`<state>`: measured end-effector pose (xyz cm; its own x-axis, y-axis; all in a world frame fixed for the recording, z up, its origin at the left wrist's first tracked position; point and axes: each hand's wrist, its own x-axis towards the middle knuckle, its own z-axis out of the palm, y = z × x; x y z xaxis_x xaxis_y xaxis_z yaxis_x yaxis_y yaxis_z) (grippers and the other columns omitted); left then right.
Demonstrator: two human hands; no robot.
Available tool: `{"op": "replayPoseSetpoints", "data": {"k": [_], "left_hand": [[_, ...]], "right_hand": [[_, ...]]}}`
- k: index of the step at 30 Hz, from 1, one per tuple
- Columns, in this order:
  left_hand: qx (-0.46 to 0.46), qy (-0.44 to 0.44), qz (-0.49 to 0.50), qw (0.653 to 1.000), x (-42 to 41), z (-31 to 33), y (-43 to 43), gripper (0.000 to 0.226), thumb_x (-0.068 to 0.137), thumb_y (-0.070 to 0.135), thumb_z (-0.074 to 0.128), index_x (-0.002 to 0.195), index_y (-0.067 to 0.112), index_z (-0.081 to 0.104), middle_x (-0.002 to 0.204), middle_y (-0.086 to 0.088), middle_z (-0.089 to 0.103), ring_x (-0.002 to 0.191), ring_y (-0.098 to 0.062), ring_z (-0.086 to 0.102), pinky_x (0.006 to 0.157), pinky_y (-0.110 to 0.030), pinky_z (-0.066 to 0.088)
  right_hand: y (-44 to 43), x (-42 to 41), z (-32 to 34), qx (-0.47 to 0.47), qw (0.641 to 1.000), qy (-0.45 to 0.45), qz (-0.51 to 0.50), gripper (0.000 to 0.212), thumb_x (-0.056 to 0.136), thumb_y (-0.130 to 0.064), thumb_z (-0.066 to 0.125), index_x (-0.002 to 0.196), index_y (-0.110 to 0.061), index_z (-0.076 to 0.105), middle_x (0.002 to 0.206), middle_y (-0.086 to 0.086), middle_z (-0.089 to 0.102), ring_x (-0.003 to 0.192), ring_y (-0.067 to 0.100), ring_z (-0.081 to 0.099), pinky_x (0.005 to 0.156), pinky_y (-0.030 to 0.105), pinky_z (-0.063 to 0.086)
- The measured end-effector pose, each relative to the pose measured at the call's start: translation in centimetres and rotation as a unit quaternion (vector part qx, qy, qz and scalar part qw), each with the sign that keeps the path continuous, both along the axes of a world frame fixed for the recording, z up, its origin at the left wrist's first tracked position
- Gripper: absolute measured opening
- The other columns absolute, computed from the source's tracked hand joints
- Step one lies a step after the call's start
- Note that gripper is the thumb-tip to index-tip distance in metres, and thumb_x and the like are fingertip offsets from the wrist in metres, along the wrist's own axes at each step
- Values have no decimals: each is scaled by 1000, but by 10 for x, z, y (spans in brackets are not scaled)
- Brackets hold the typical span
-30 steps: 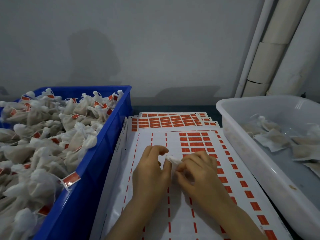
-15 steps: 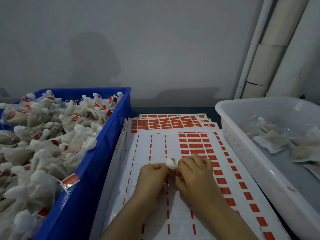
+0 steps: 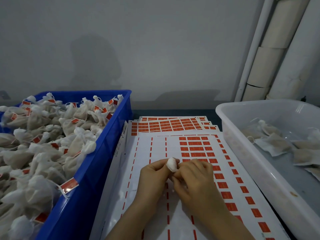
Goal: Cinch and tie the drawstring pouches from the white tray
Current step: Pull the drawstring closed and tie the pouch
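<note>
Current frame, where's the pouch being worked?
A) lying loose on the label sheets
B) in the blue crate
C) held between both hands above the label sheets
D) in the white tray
C: the left hand and right hand both pinch the white pouch, its gathered top poking up between them over the label sheets.

The crate [image 3: 97, 170] at left is bright blue, heaped with off-white and beige tied pouches [image 3: 43, 153] bearing small red-orange tags [image 3: 69, 185]. The tray [image 3: 239, 149] at right is translucent white. The flat pouches [image 3: 275, 144] in it are pale beige with white edges. Sheets [image 3: 155, 144] on the surface are white, patterned with rows of red-orange rectangles and dashed red-orange columns. The gathered pouch [image 3: 172, 165] at centre is white. The wall [image 3: 155, 49] is plain grey, and the pipes [image 3: 277, 40] are cream.
</note>
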<state>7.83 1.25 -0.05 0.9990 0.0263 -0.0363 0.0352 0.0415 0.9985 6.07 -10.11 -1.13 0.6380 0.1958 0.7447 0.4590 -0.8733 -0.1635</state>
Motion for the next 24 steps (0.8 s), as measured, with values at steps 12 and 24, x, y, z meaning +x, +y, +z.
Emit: {"op": "replayPoseSetpoints", "data": {"k": [12, 24], "left_hand": [[62, 3, -65, 996, 7, 3, 13, 30, 94, 25, 52, 76, 32, 75, 74, 13, 72, 69, 2, 66, 55, -8, 47], [108, 31, -143, 983, 5, 5, 15, 31, 91, 29, 57, 65, 35, 74, 68, 14, 70, 66, 1, 64, 58, -8, 47]], "right_hand": [[-9, -5, 14, 206, 970, 129, 24, 6, 85, -30, 53, 84, -30, 59, 85, -15, 60, 67, 3, 53, 64, 1, 32], [-15, -5, 19, 274, 937, 215, 36, 29, 78, -28, 67, 77, -49, 47, 77, -32, 52, 74, -5, 57, 62, -1, 36]]}}
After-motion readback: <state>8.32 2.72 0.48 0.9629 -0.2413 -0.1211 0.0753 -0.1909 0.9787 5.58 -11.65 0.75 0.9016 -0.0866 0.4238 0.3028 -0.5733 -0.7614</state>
